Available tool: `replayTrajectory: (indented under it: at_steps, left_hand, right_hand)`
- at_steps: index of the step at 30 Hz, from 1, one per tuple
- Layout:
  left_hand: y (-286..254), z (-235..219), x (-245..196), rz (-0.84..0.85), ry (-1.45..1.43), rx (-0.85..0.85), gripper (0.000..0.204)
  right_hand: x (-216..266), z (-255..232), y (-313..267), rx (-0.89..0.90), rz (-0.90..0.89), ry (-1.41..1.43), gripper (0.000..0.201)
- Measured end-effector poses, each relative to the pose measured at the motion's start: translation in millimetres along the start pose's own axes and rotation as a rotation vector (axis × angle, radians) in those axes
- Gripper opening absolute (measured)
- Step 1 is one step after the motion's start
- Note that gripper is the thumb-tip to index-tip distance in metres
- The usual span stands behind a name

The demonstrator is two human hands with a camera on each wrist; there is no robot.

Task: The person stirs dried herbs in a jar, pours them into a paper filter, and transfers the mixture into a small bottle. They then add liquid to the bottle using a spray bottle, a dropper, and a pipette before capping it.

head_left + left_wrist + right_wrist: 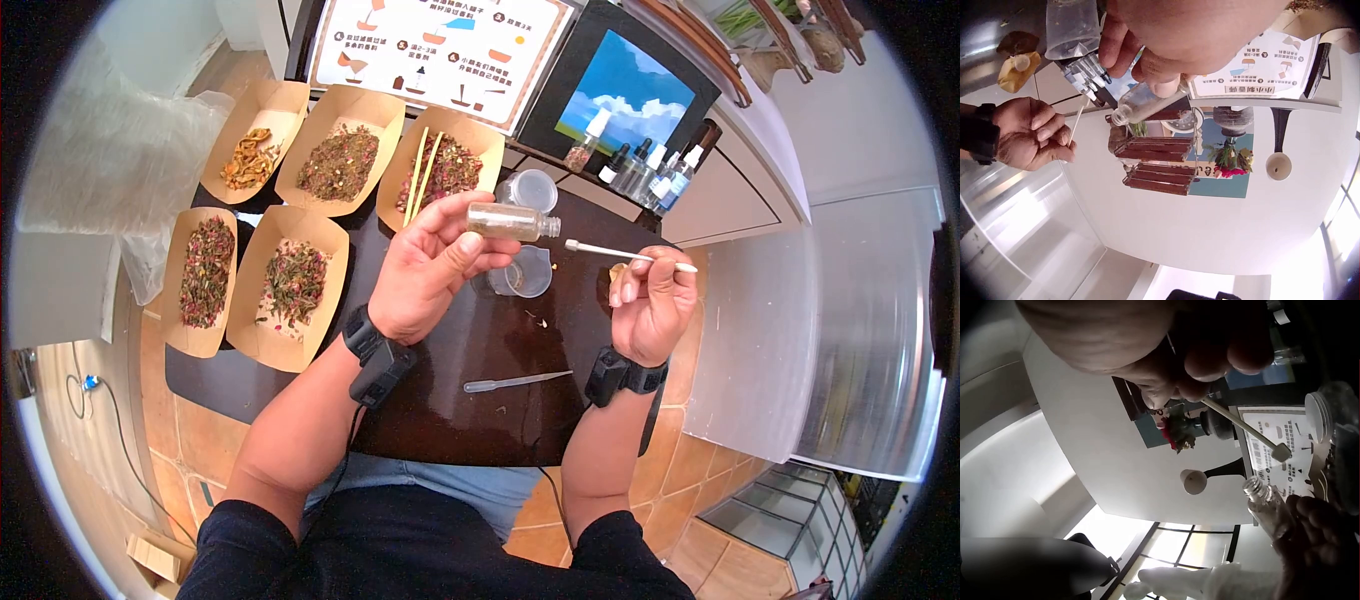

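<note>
My left hand [420,270] grips a small clear glass bottle [505,221] above the dark table, tipped nearly level with its uncapped neck toward the right. In the right wrist view, the bottle [1270,515] shows its threaded mouth. My right hand [652,305] pinches a thin white stick [610,252] with a small blunt head. That head stays a short gap away from the bottle's mouth. Below the bottle stands a clear plastic beaker [535,272], and a round clear jar [530,190] sits behind it. A plastic pipette [515,382] lies nearer my body.
Several paper trays of dried petals and herbs, one a tray [332,240], fill the left side. Yellow chopsticks [424,170] lie across another. Small bottles [650,175] stand back right beside a black-framed picture [628,90] and a printed instruction sheet [430,50].
</note>
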State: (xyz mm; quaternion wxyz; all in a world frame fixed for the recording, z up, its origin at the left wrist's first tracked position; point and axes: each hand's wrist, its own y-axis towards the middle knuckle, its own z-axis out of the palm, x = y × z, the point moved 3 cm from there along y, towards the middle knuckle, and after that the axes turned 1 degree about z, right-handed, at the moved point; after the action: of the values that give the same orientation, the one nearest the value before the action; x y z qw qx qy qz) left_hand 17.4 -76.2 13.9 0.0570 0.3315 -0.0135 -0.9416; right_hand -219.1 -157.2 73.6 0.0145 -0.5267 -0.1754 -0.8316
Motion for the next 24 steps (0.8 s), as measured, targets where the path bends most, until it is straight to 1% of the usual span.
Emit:
replayTrajectory:
  at_steps: [4, 7, 9, 11, 13, 15, 17, 19, 21, 24]
  left_hand:
    - [-0.4, -0.5, 0.0, -0.005, 0.0, -0.005, 0.047]
    - [0.2, -0.1, -0.6, 0.004, -0.013, -0.012, 0.047]
    - [0.2, -0.1, -1.1, 0.003, -0.015, -0.017, 0.048]
    - [0.0, 0.6, -2.6, 0.002, -0.011, -0.018, 0.048]
    - [-0.6, 0.6, -2.9, 0.002, -0.008, -0.021, 0.048]
    - [-0.4, 0.8, -2.9, 0.009, -0.024, -0.021, 0.048]
    - [-0.5, 1.0, -3.8, 0.008, -0.018, -0.02, 0.049]
    - [-0.5, 0.9, -4.2, 0.006, -0.012, -0.02, 0.049]
    - [-0.3, 0.5, -4.0, 0.006, -0.012, -0.023, 0.048]
    - [-0.2, 0.0, -3.3, 0.008, -0.016, -0.014, 0.049]
  right_hand:
    - [0.6, 0.7, 0.2, -0.004, -0.006, 0.049, 0.017]
    - [-5.0, 1.2, 1.6, 0.035, 0.022, -0.026, 0.015]
    - [-6.2, 9.5, 2.4, 0.053, -0.056, -0.17, 0.012]
    - [-9.2, 9.6, 3.3, 0.087, -0.032, -0.158, 0.011]
    - [-12.7, 15.5, 3.8, 0.156, -0.093, -0.278, 0.012]
    - [-13.1, 18.7, 1.2, 0.169, -0.079, -0.299, 0.015]
    - [-12.8, 22.5, -2.9, 0.136, 0.038, -0.362, 0.017]
    - [-14.8, 22.7, -3.6, 0.111, 0.068, -0.335, 0.017]
    - [-15.9, 22.1, -2.7, 0.141, -0.059, -0.382, 0.016]
    - [-16.6, 24.2, -1.6, 0.161, -0.096, -0.352, 0.016]
